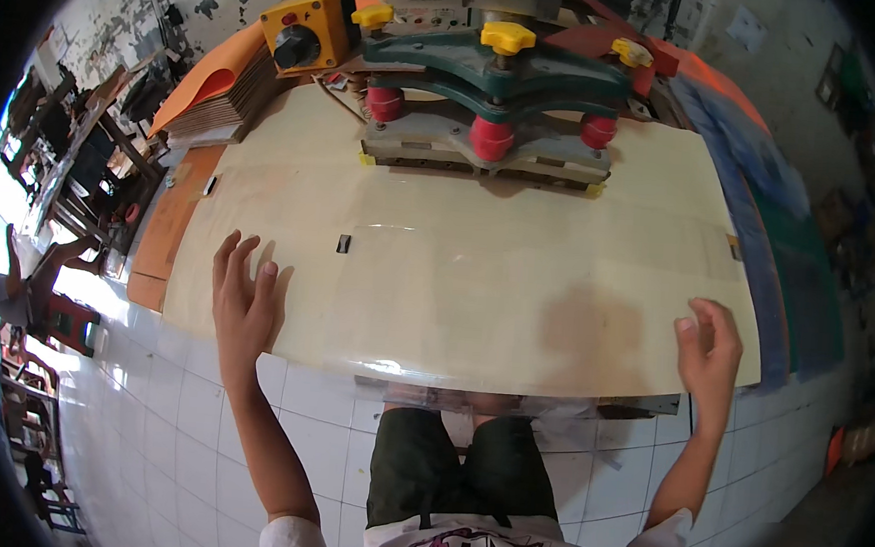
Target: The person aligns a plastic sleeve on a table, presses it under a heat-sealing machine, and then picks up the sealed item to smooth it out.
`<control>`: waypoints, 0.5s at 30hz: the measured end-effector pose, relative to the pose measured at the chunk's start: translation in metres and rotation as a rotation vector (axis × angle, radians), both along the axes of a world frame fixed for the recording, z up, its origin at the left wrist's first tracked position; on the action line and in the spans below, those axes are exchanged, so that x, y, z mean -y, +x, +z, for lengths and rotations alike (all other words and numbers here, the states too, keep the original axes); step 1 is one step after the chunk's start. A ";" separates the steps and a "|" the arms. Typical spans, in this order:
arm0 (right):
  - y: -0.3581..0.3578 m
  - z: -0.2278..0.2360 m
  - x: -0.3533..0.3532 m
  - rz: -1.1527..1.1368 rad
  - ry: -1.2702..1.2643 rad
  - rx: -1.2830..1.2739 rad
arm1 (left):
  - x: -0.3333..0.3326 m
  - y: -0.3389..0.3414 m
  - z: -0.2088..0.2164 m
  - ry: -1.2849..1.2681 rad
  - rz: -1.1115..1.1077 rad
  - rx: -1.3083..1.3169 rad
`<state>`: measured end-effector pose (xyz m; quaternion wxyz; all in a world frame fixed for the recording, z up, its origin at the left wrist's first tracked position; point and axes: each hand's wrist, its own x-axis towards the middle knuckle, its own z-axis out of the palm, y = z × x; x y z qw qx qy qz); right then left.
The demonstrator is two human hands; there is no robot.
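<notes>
My left hand [243,307] hovers above the left part of a cream-coloured tabletop [456,305], or just rests on it; contact is hard to tell. Its fingers are apart and hold nothing. Near the right front corner is my right hand [710,352], fingers loosely bent, thumb apart, with nothing visible in it. A small dark rectangular piece [343,244] lies on the tabletop, beyond and to the right of my left hand. Across the far side stands a press head [494,86] of green and grey metal, with yellow knobs and red cylindrical mounts.
A yellow control box [304,33] with a dark knob sits at the back left. Beside it is a stack of sheets [213,89] with an orange top. Blue plastic sheeting [748,192] hangs along the right edge. Another person [16,288] is far off at the left.
</notes>
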<state>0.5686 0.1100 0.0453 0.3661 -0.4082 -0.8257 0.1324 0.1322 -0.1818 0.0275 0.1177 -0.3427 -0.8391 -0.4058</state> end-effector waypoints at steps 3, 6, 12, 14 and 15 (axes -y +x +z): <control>0.004 0.030 -0.030 -0.124 -0.096 0.213 | -0.003 0.003 0.003 -0.007 0.001 0.058; 0.007 0.040 -0.072 -0.301 -0.086 0.451 | -0.002 0.002 0.001 -0.002 0.002 0.054; -0.005 0.046 -0.108 -0.461 -0.124 0.710 | 0.001 0.001 -0.002 0.040 -0.011 -0.010; -0.012 0.042 -0.108 -0.478 -0.142 0.754 | 0.001 0.003 -0.004 0.039 -0.001 0.004; -0.012 0.039 -0.110 -0.487 -0.136 0.771 | 0.001 0.004 -0.004 0.040 0.000 0.014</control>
